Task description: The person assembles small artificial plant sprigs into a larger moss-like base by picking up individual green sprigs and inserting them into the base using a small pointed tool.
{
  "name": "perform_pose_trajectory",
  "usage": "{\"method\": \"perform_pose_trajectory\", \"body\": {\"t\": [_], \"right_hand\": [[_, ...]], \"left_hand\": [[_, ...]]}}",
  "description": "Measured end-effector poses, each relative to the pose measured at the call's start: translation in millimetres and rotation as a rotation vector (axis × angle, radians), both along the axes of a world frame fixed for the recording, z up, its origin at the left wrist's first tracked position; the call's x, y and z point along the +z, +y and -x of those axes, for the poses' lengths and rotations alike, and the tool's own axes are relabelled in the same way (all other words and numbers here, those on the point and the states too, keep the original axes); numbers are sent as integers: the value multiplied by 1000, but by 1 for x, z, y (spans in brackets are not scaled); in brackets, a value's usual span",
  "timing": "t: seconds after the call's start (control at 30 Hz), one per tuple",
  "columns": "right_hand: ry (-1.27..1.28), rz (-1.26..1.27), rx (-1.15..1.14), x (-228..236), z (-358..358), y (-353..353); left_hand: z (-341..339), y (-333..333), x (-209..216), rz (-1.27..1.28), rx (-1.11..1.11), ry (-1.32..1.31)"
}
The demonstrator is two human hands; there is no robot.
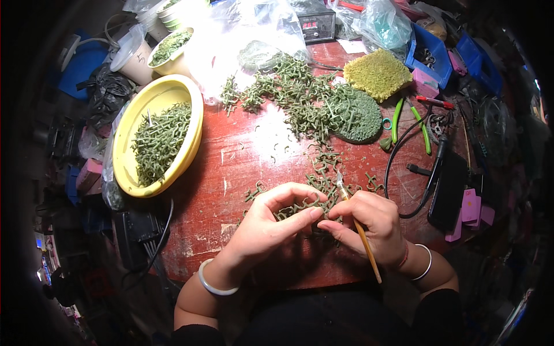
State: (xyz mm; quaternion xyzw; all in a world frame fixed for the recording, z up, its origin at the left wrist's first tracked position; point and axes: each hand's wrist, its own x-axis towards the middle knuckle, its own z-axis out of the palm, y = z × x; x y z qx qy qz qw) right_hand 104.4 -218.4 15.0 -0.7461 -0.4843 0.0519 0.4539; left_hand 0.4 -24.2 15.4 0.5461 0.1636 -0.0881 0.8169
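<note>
Green hooked pieces (321,183), frame centre — I see left hand (270,218) curled round some, right hand (374,222) gripping a wooden-handled tool (370,255); fingertip pinch unclear. Loose curl might spill them — tool slip might nick fingers.

Harsh white light at the top bleaches the clear plastic (222,43) and glares off the red bench (216,164); shadow pools below the left hand (266,224) and right hand (372,222). Fisheye edges bend, fading to black.
</note>
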Motion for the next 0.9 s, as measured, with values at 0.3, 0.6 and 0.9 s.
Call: {"method": "perform_pose_trajectory", "body": {"t": [0.3,0.6,0.9], "right_hand": [[-9,16,-10,-1,1,-1],[-29,-50,6,2,1,2],[-33,-74,17,1,1,2]], "left_hand": [[-1,-1,1,-15,6,14],[-1,-1,3,-37,7,21],[-1,-2,-1,-47,13,17]]}}
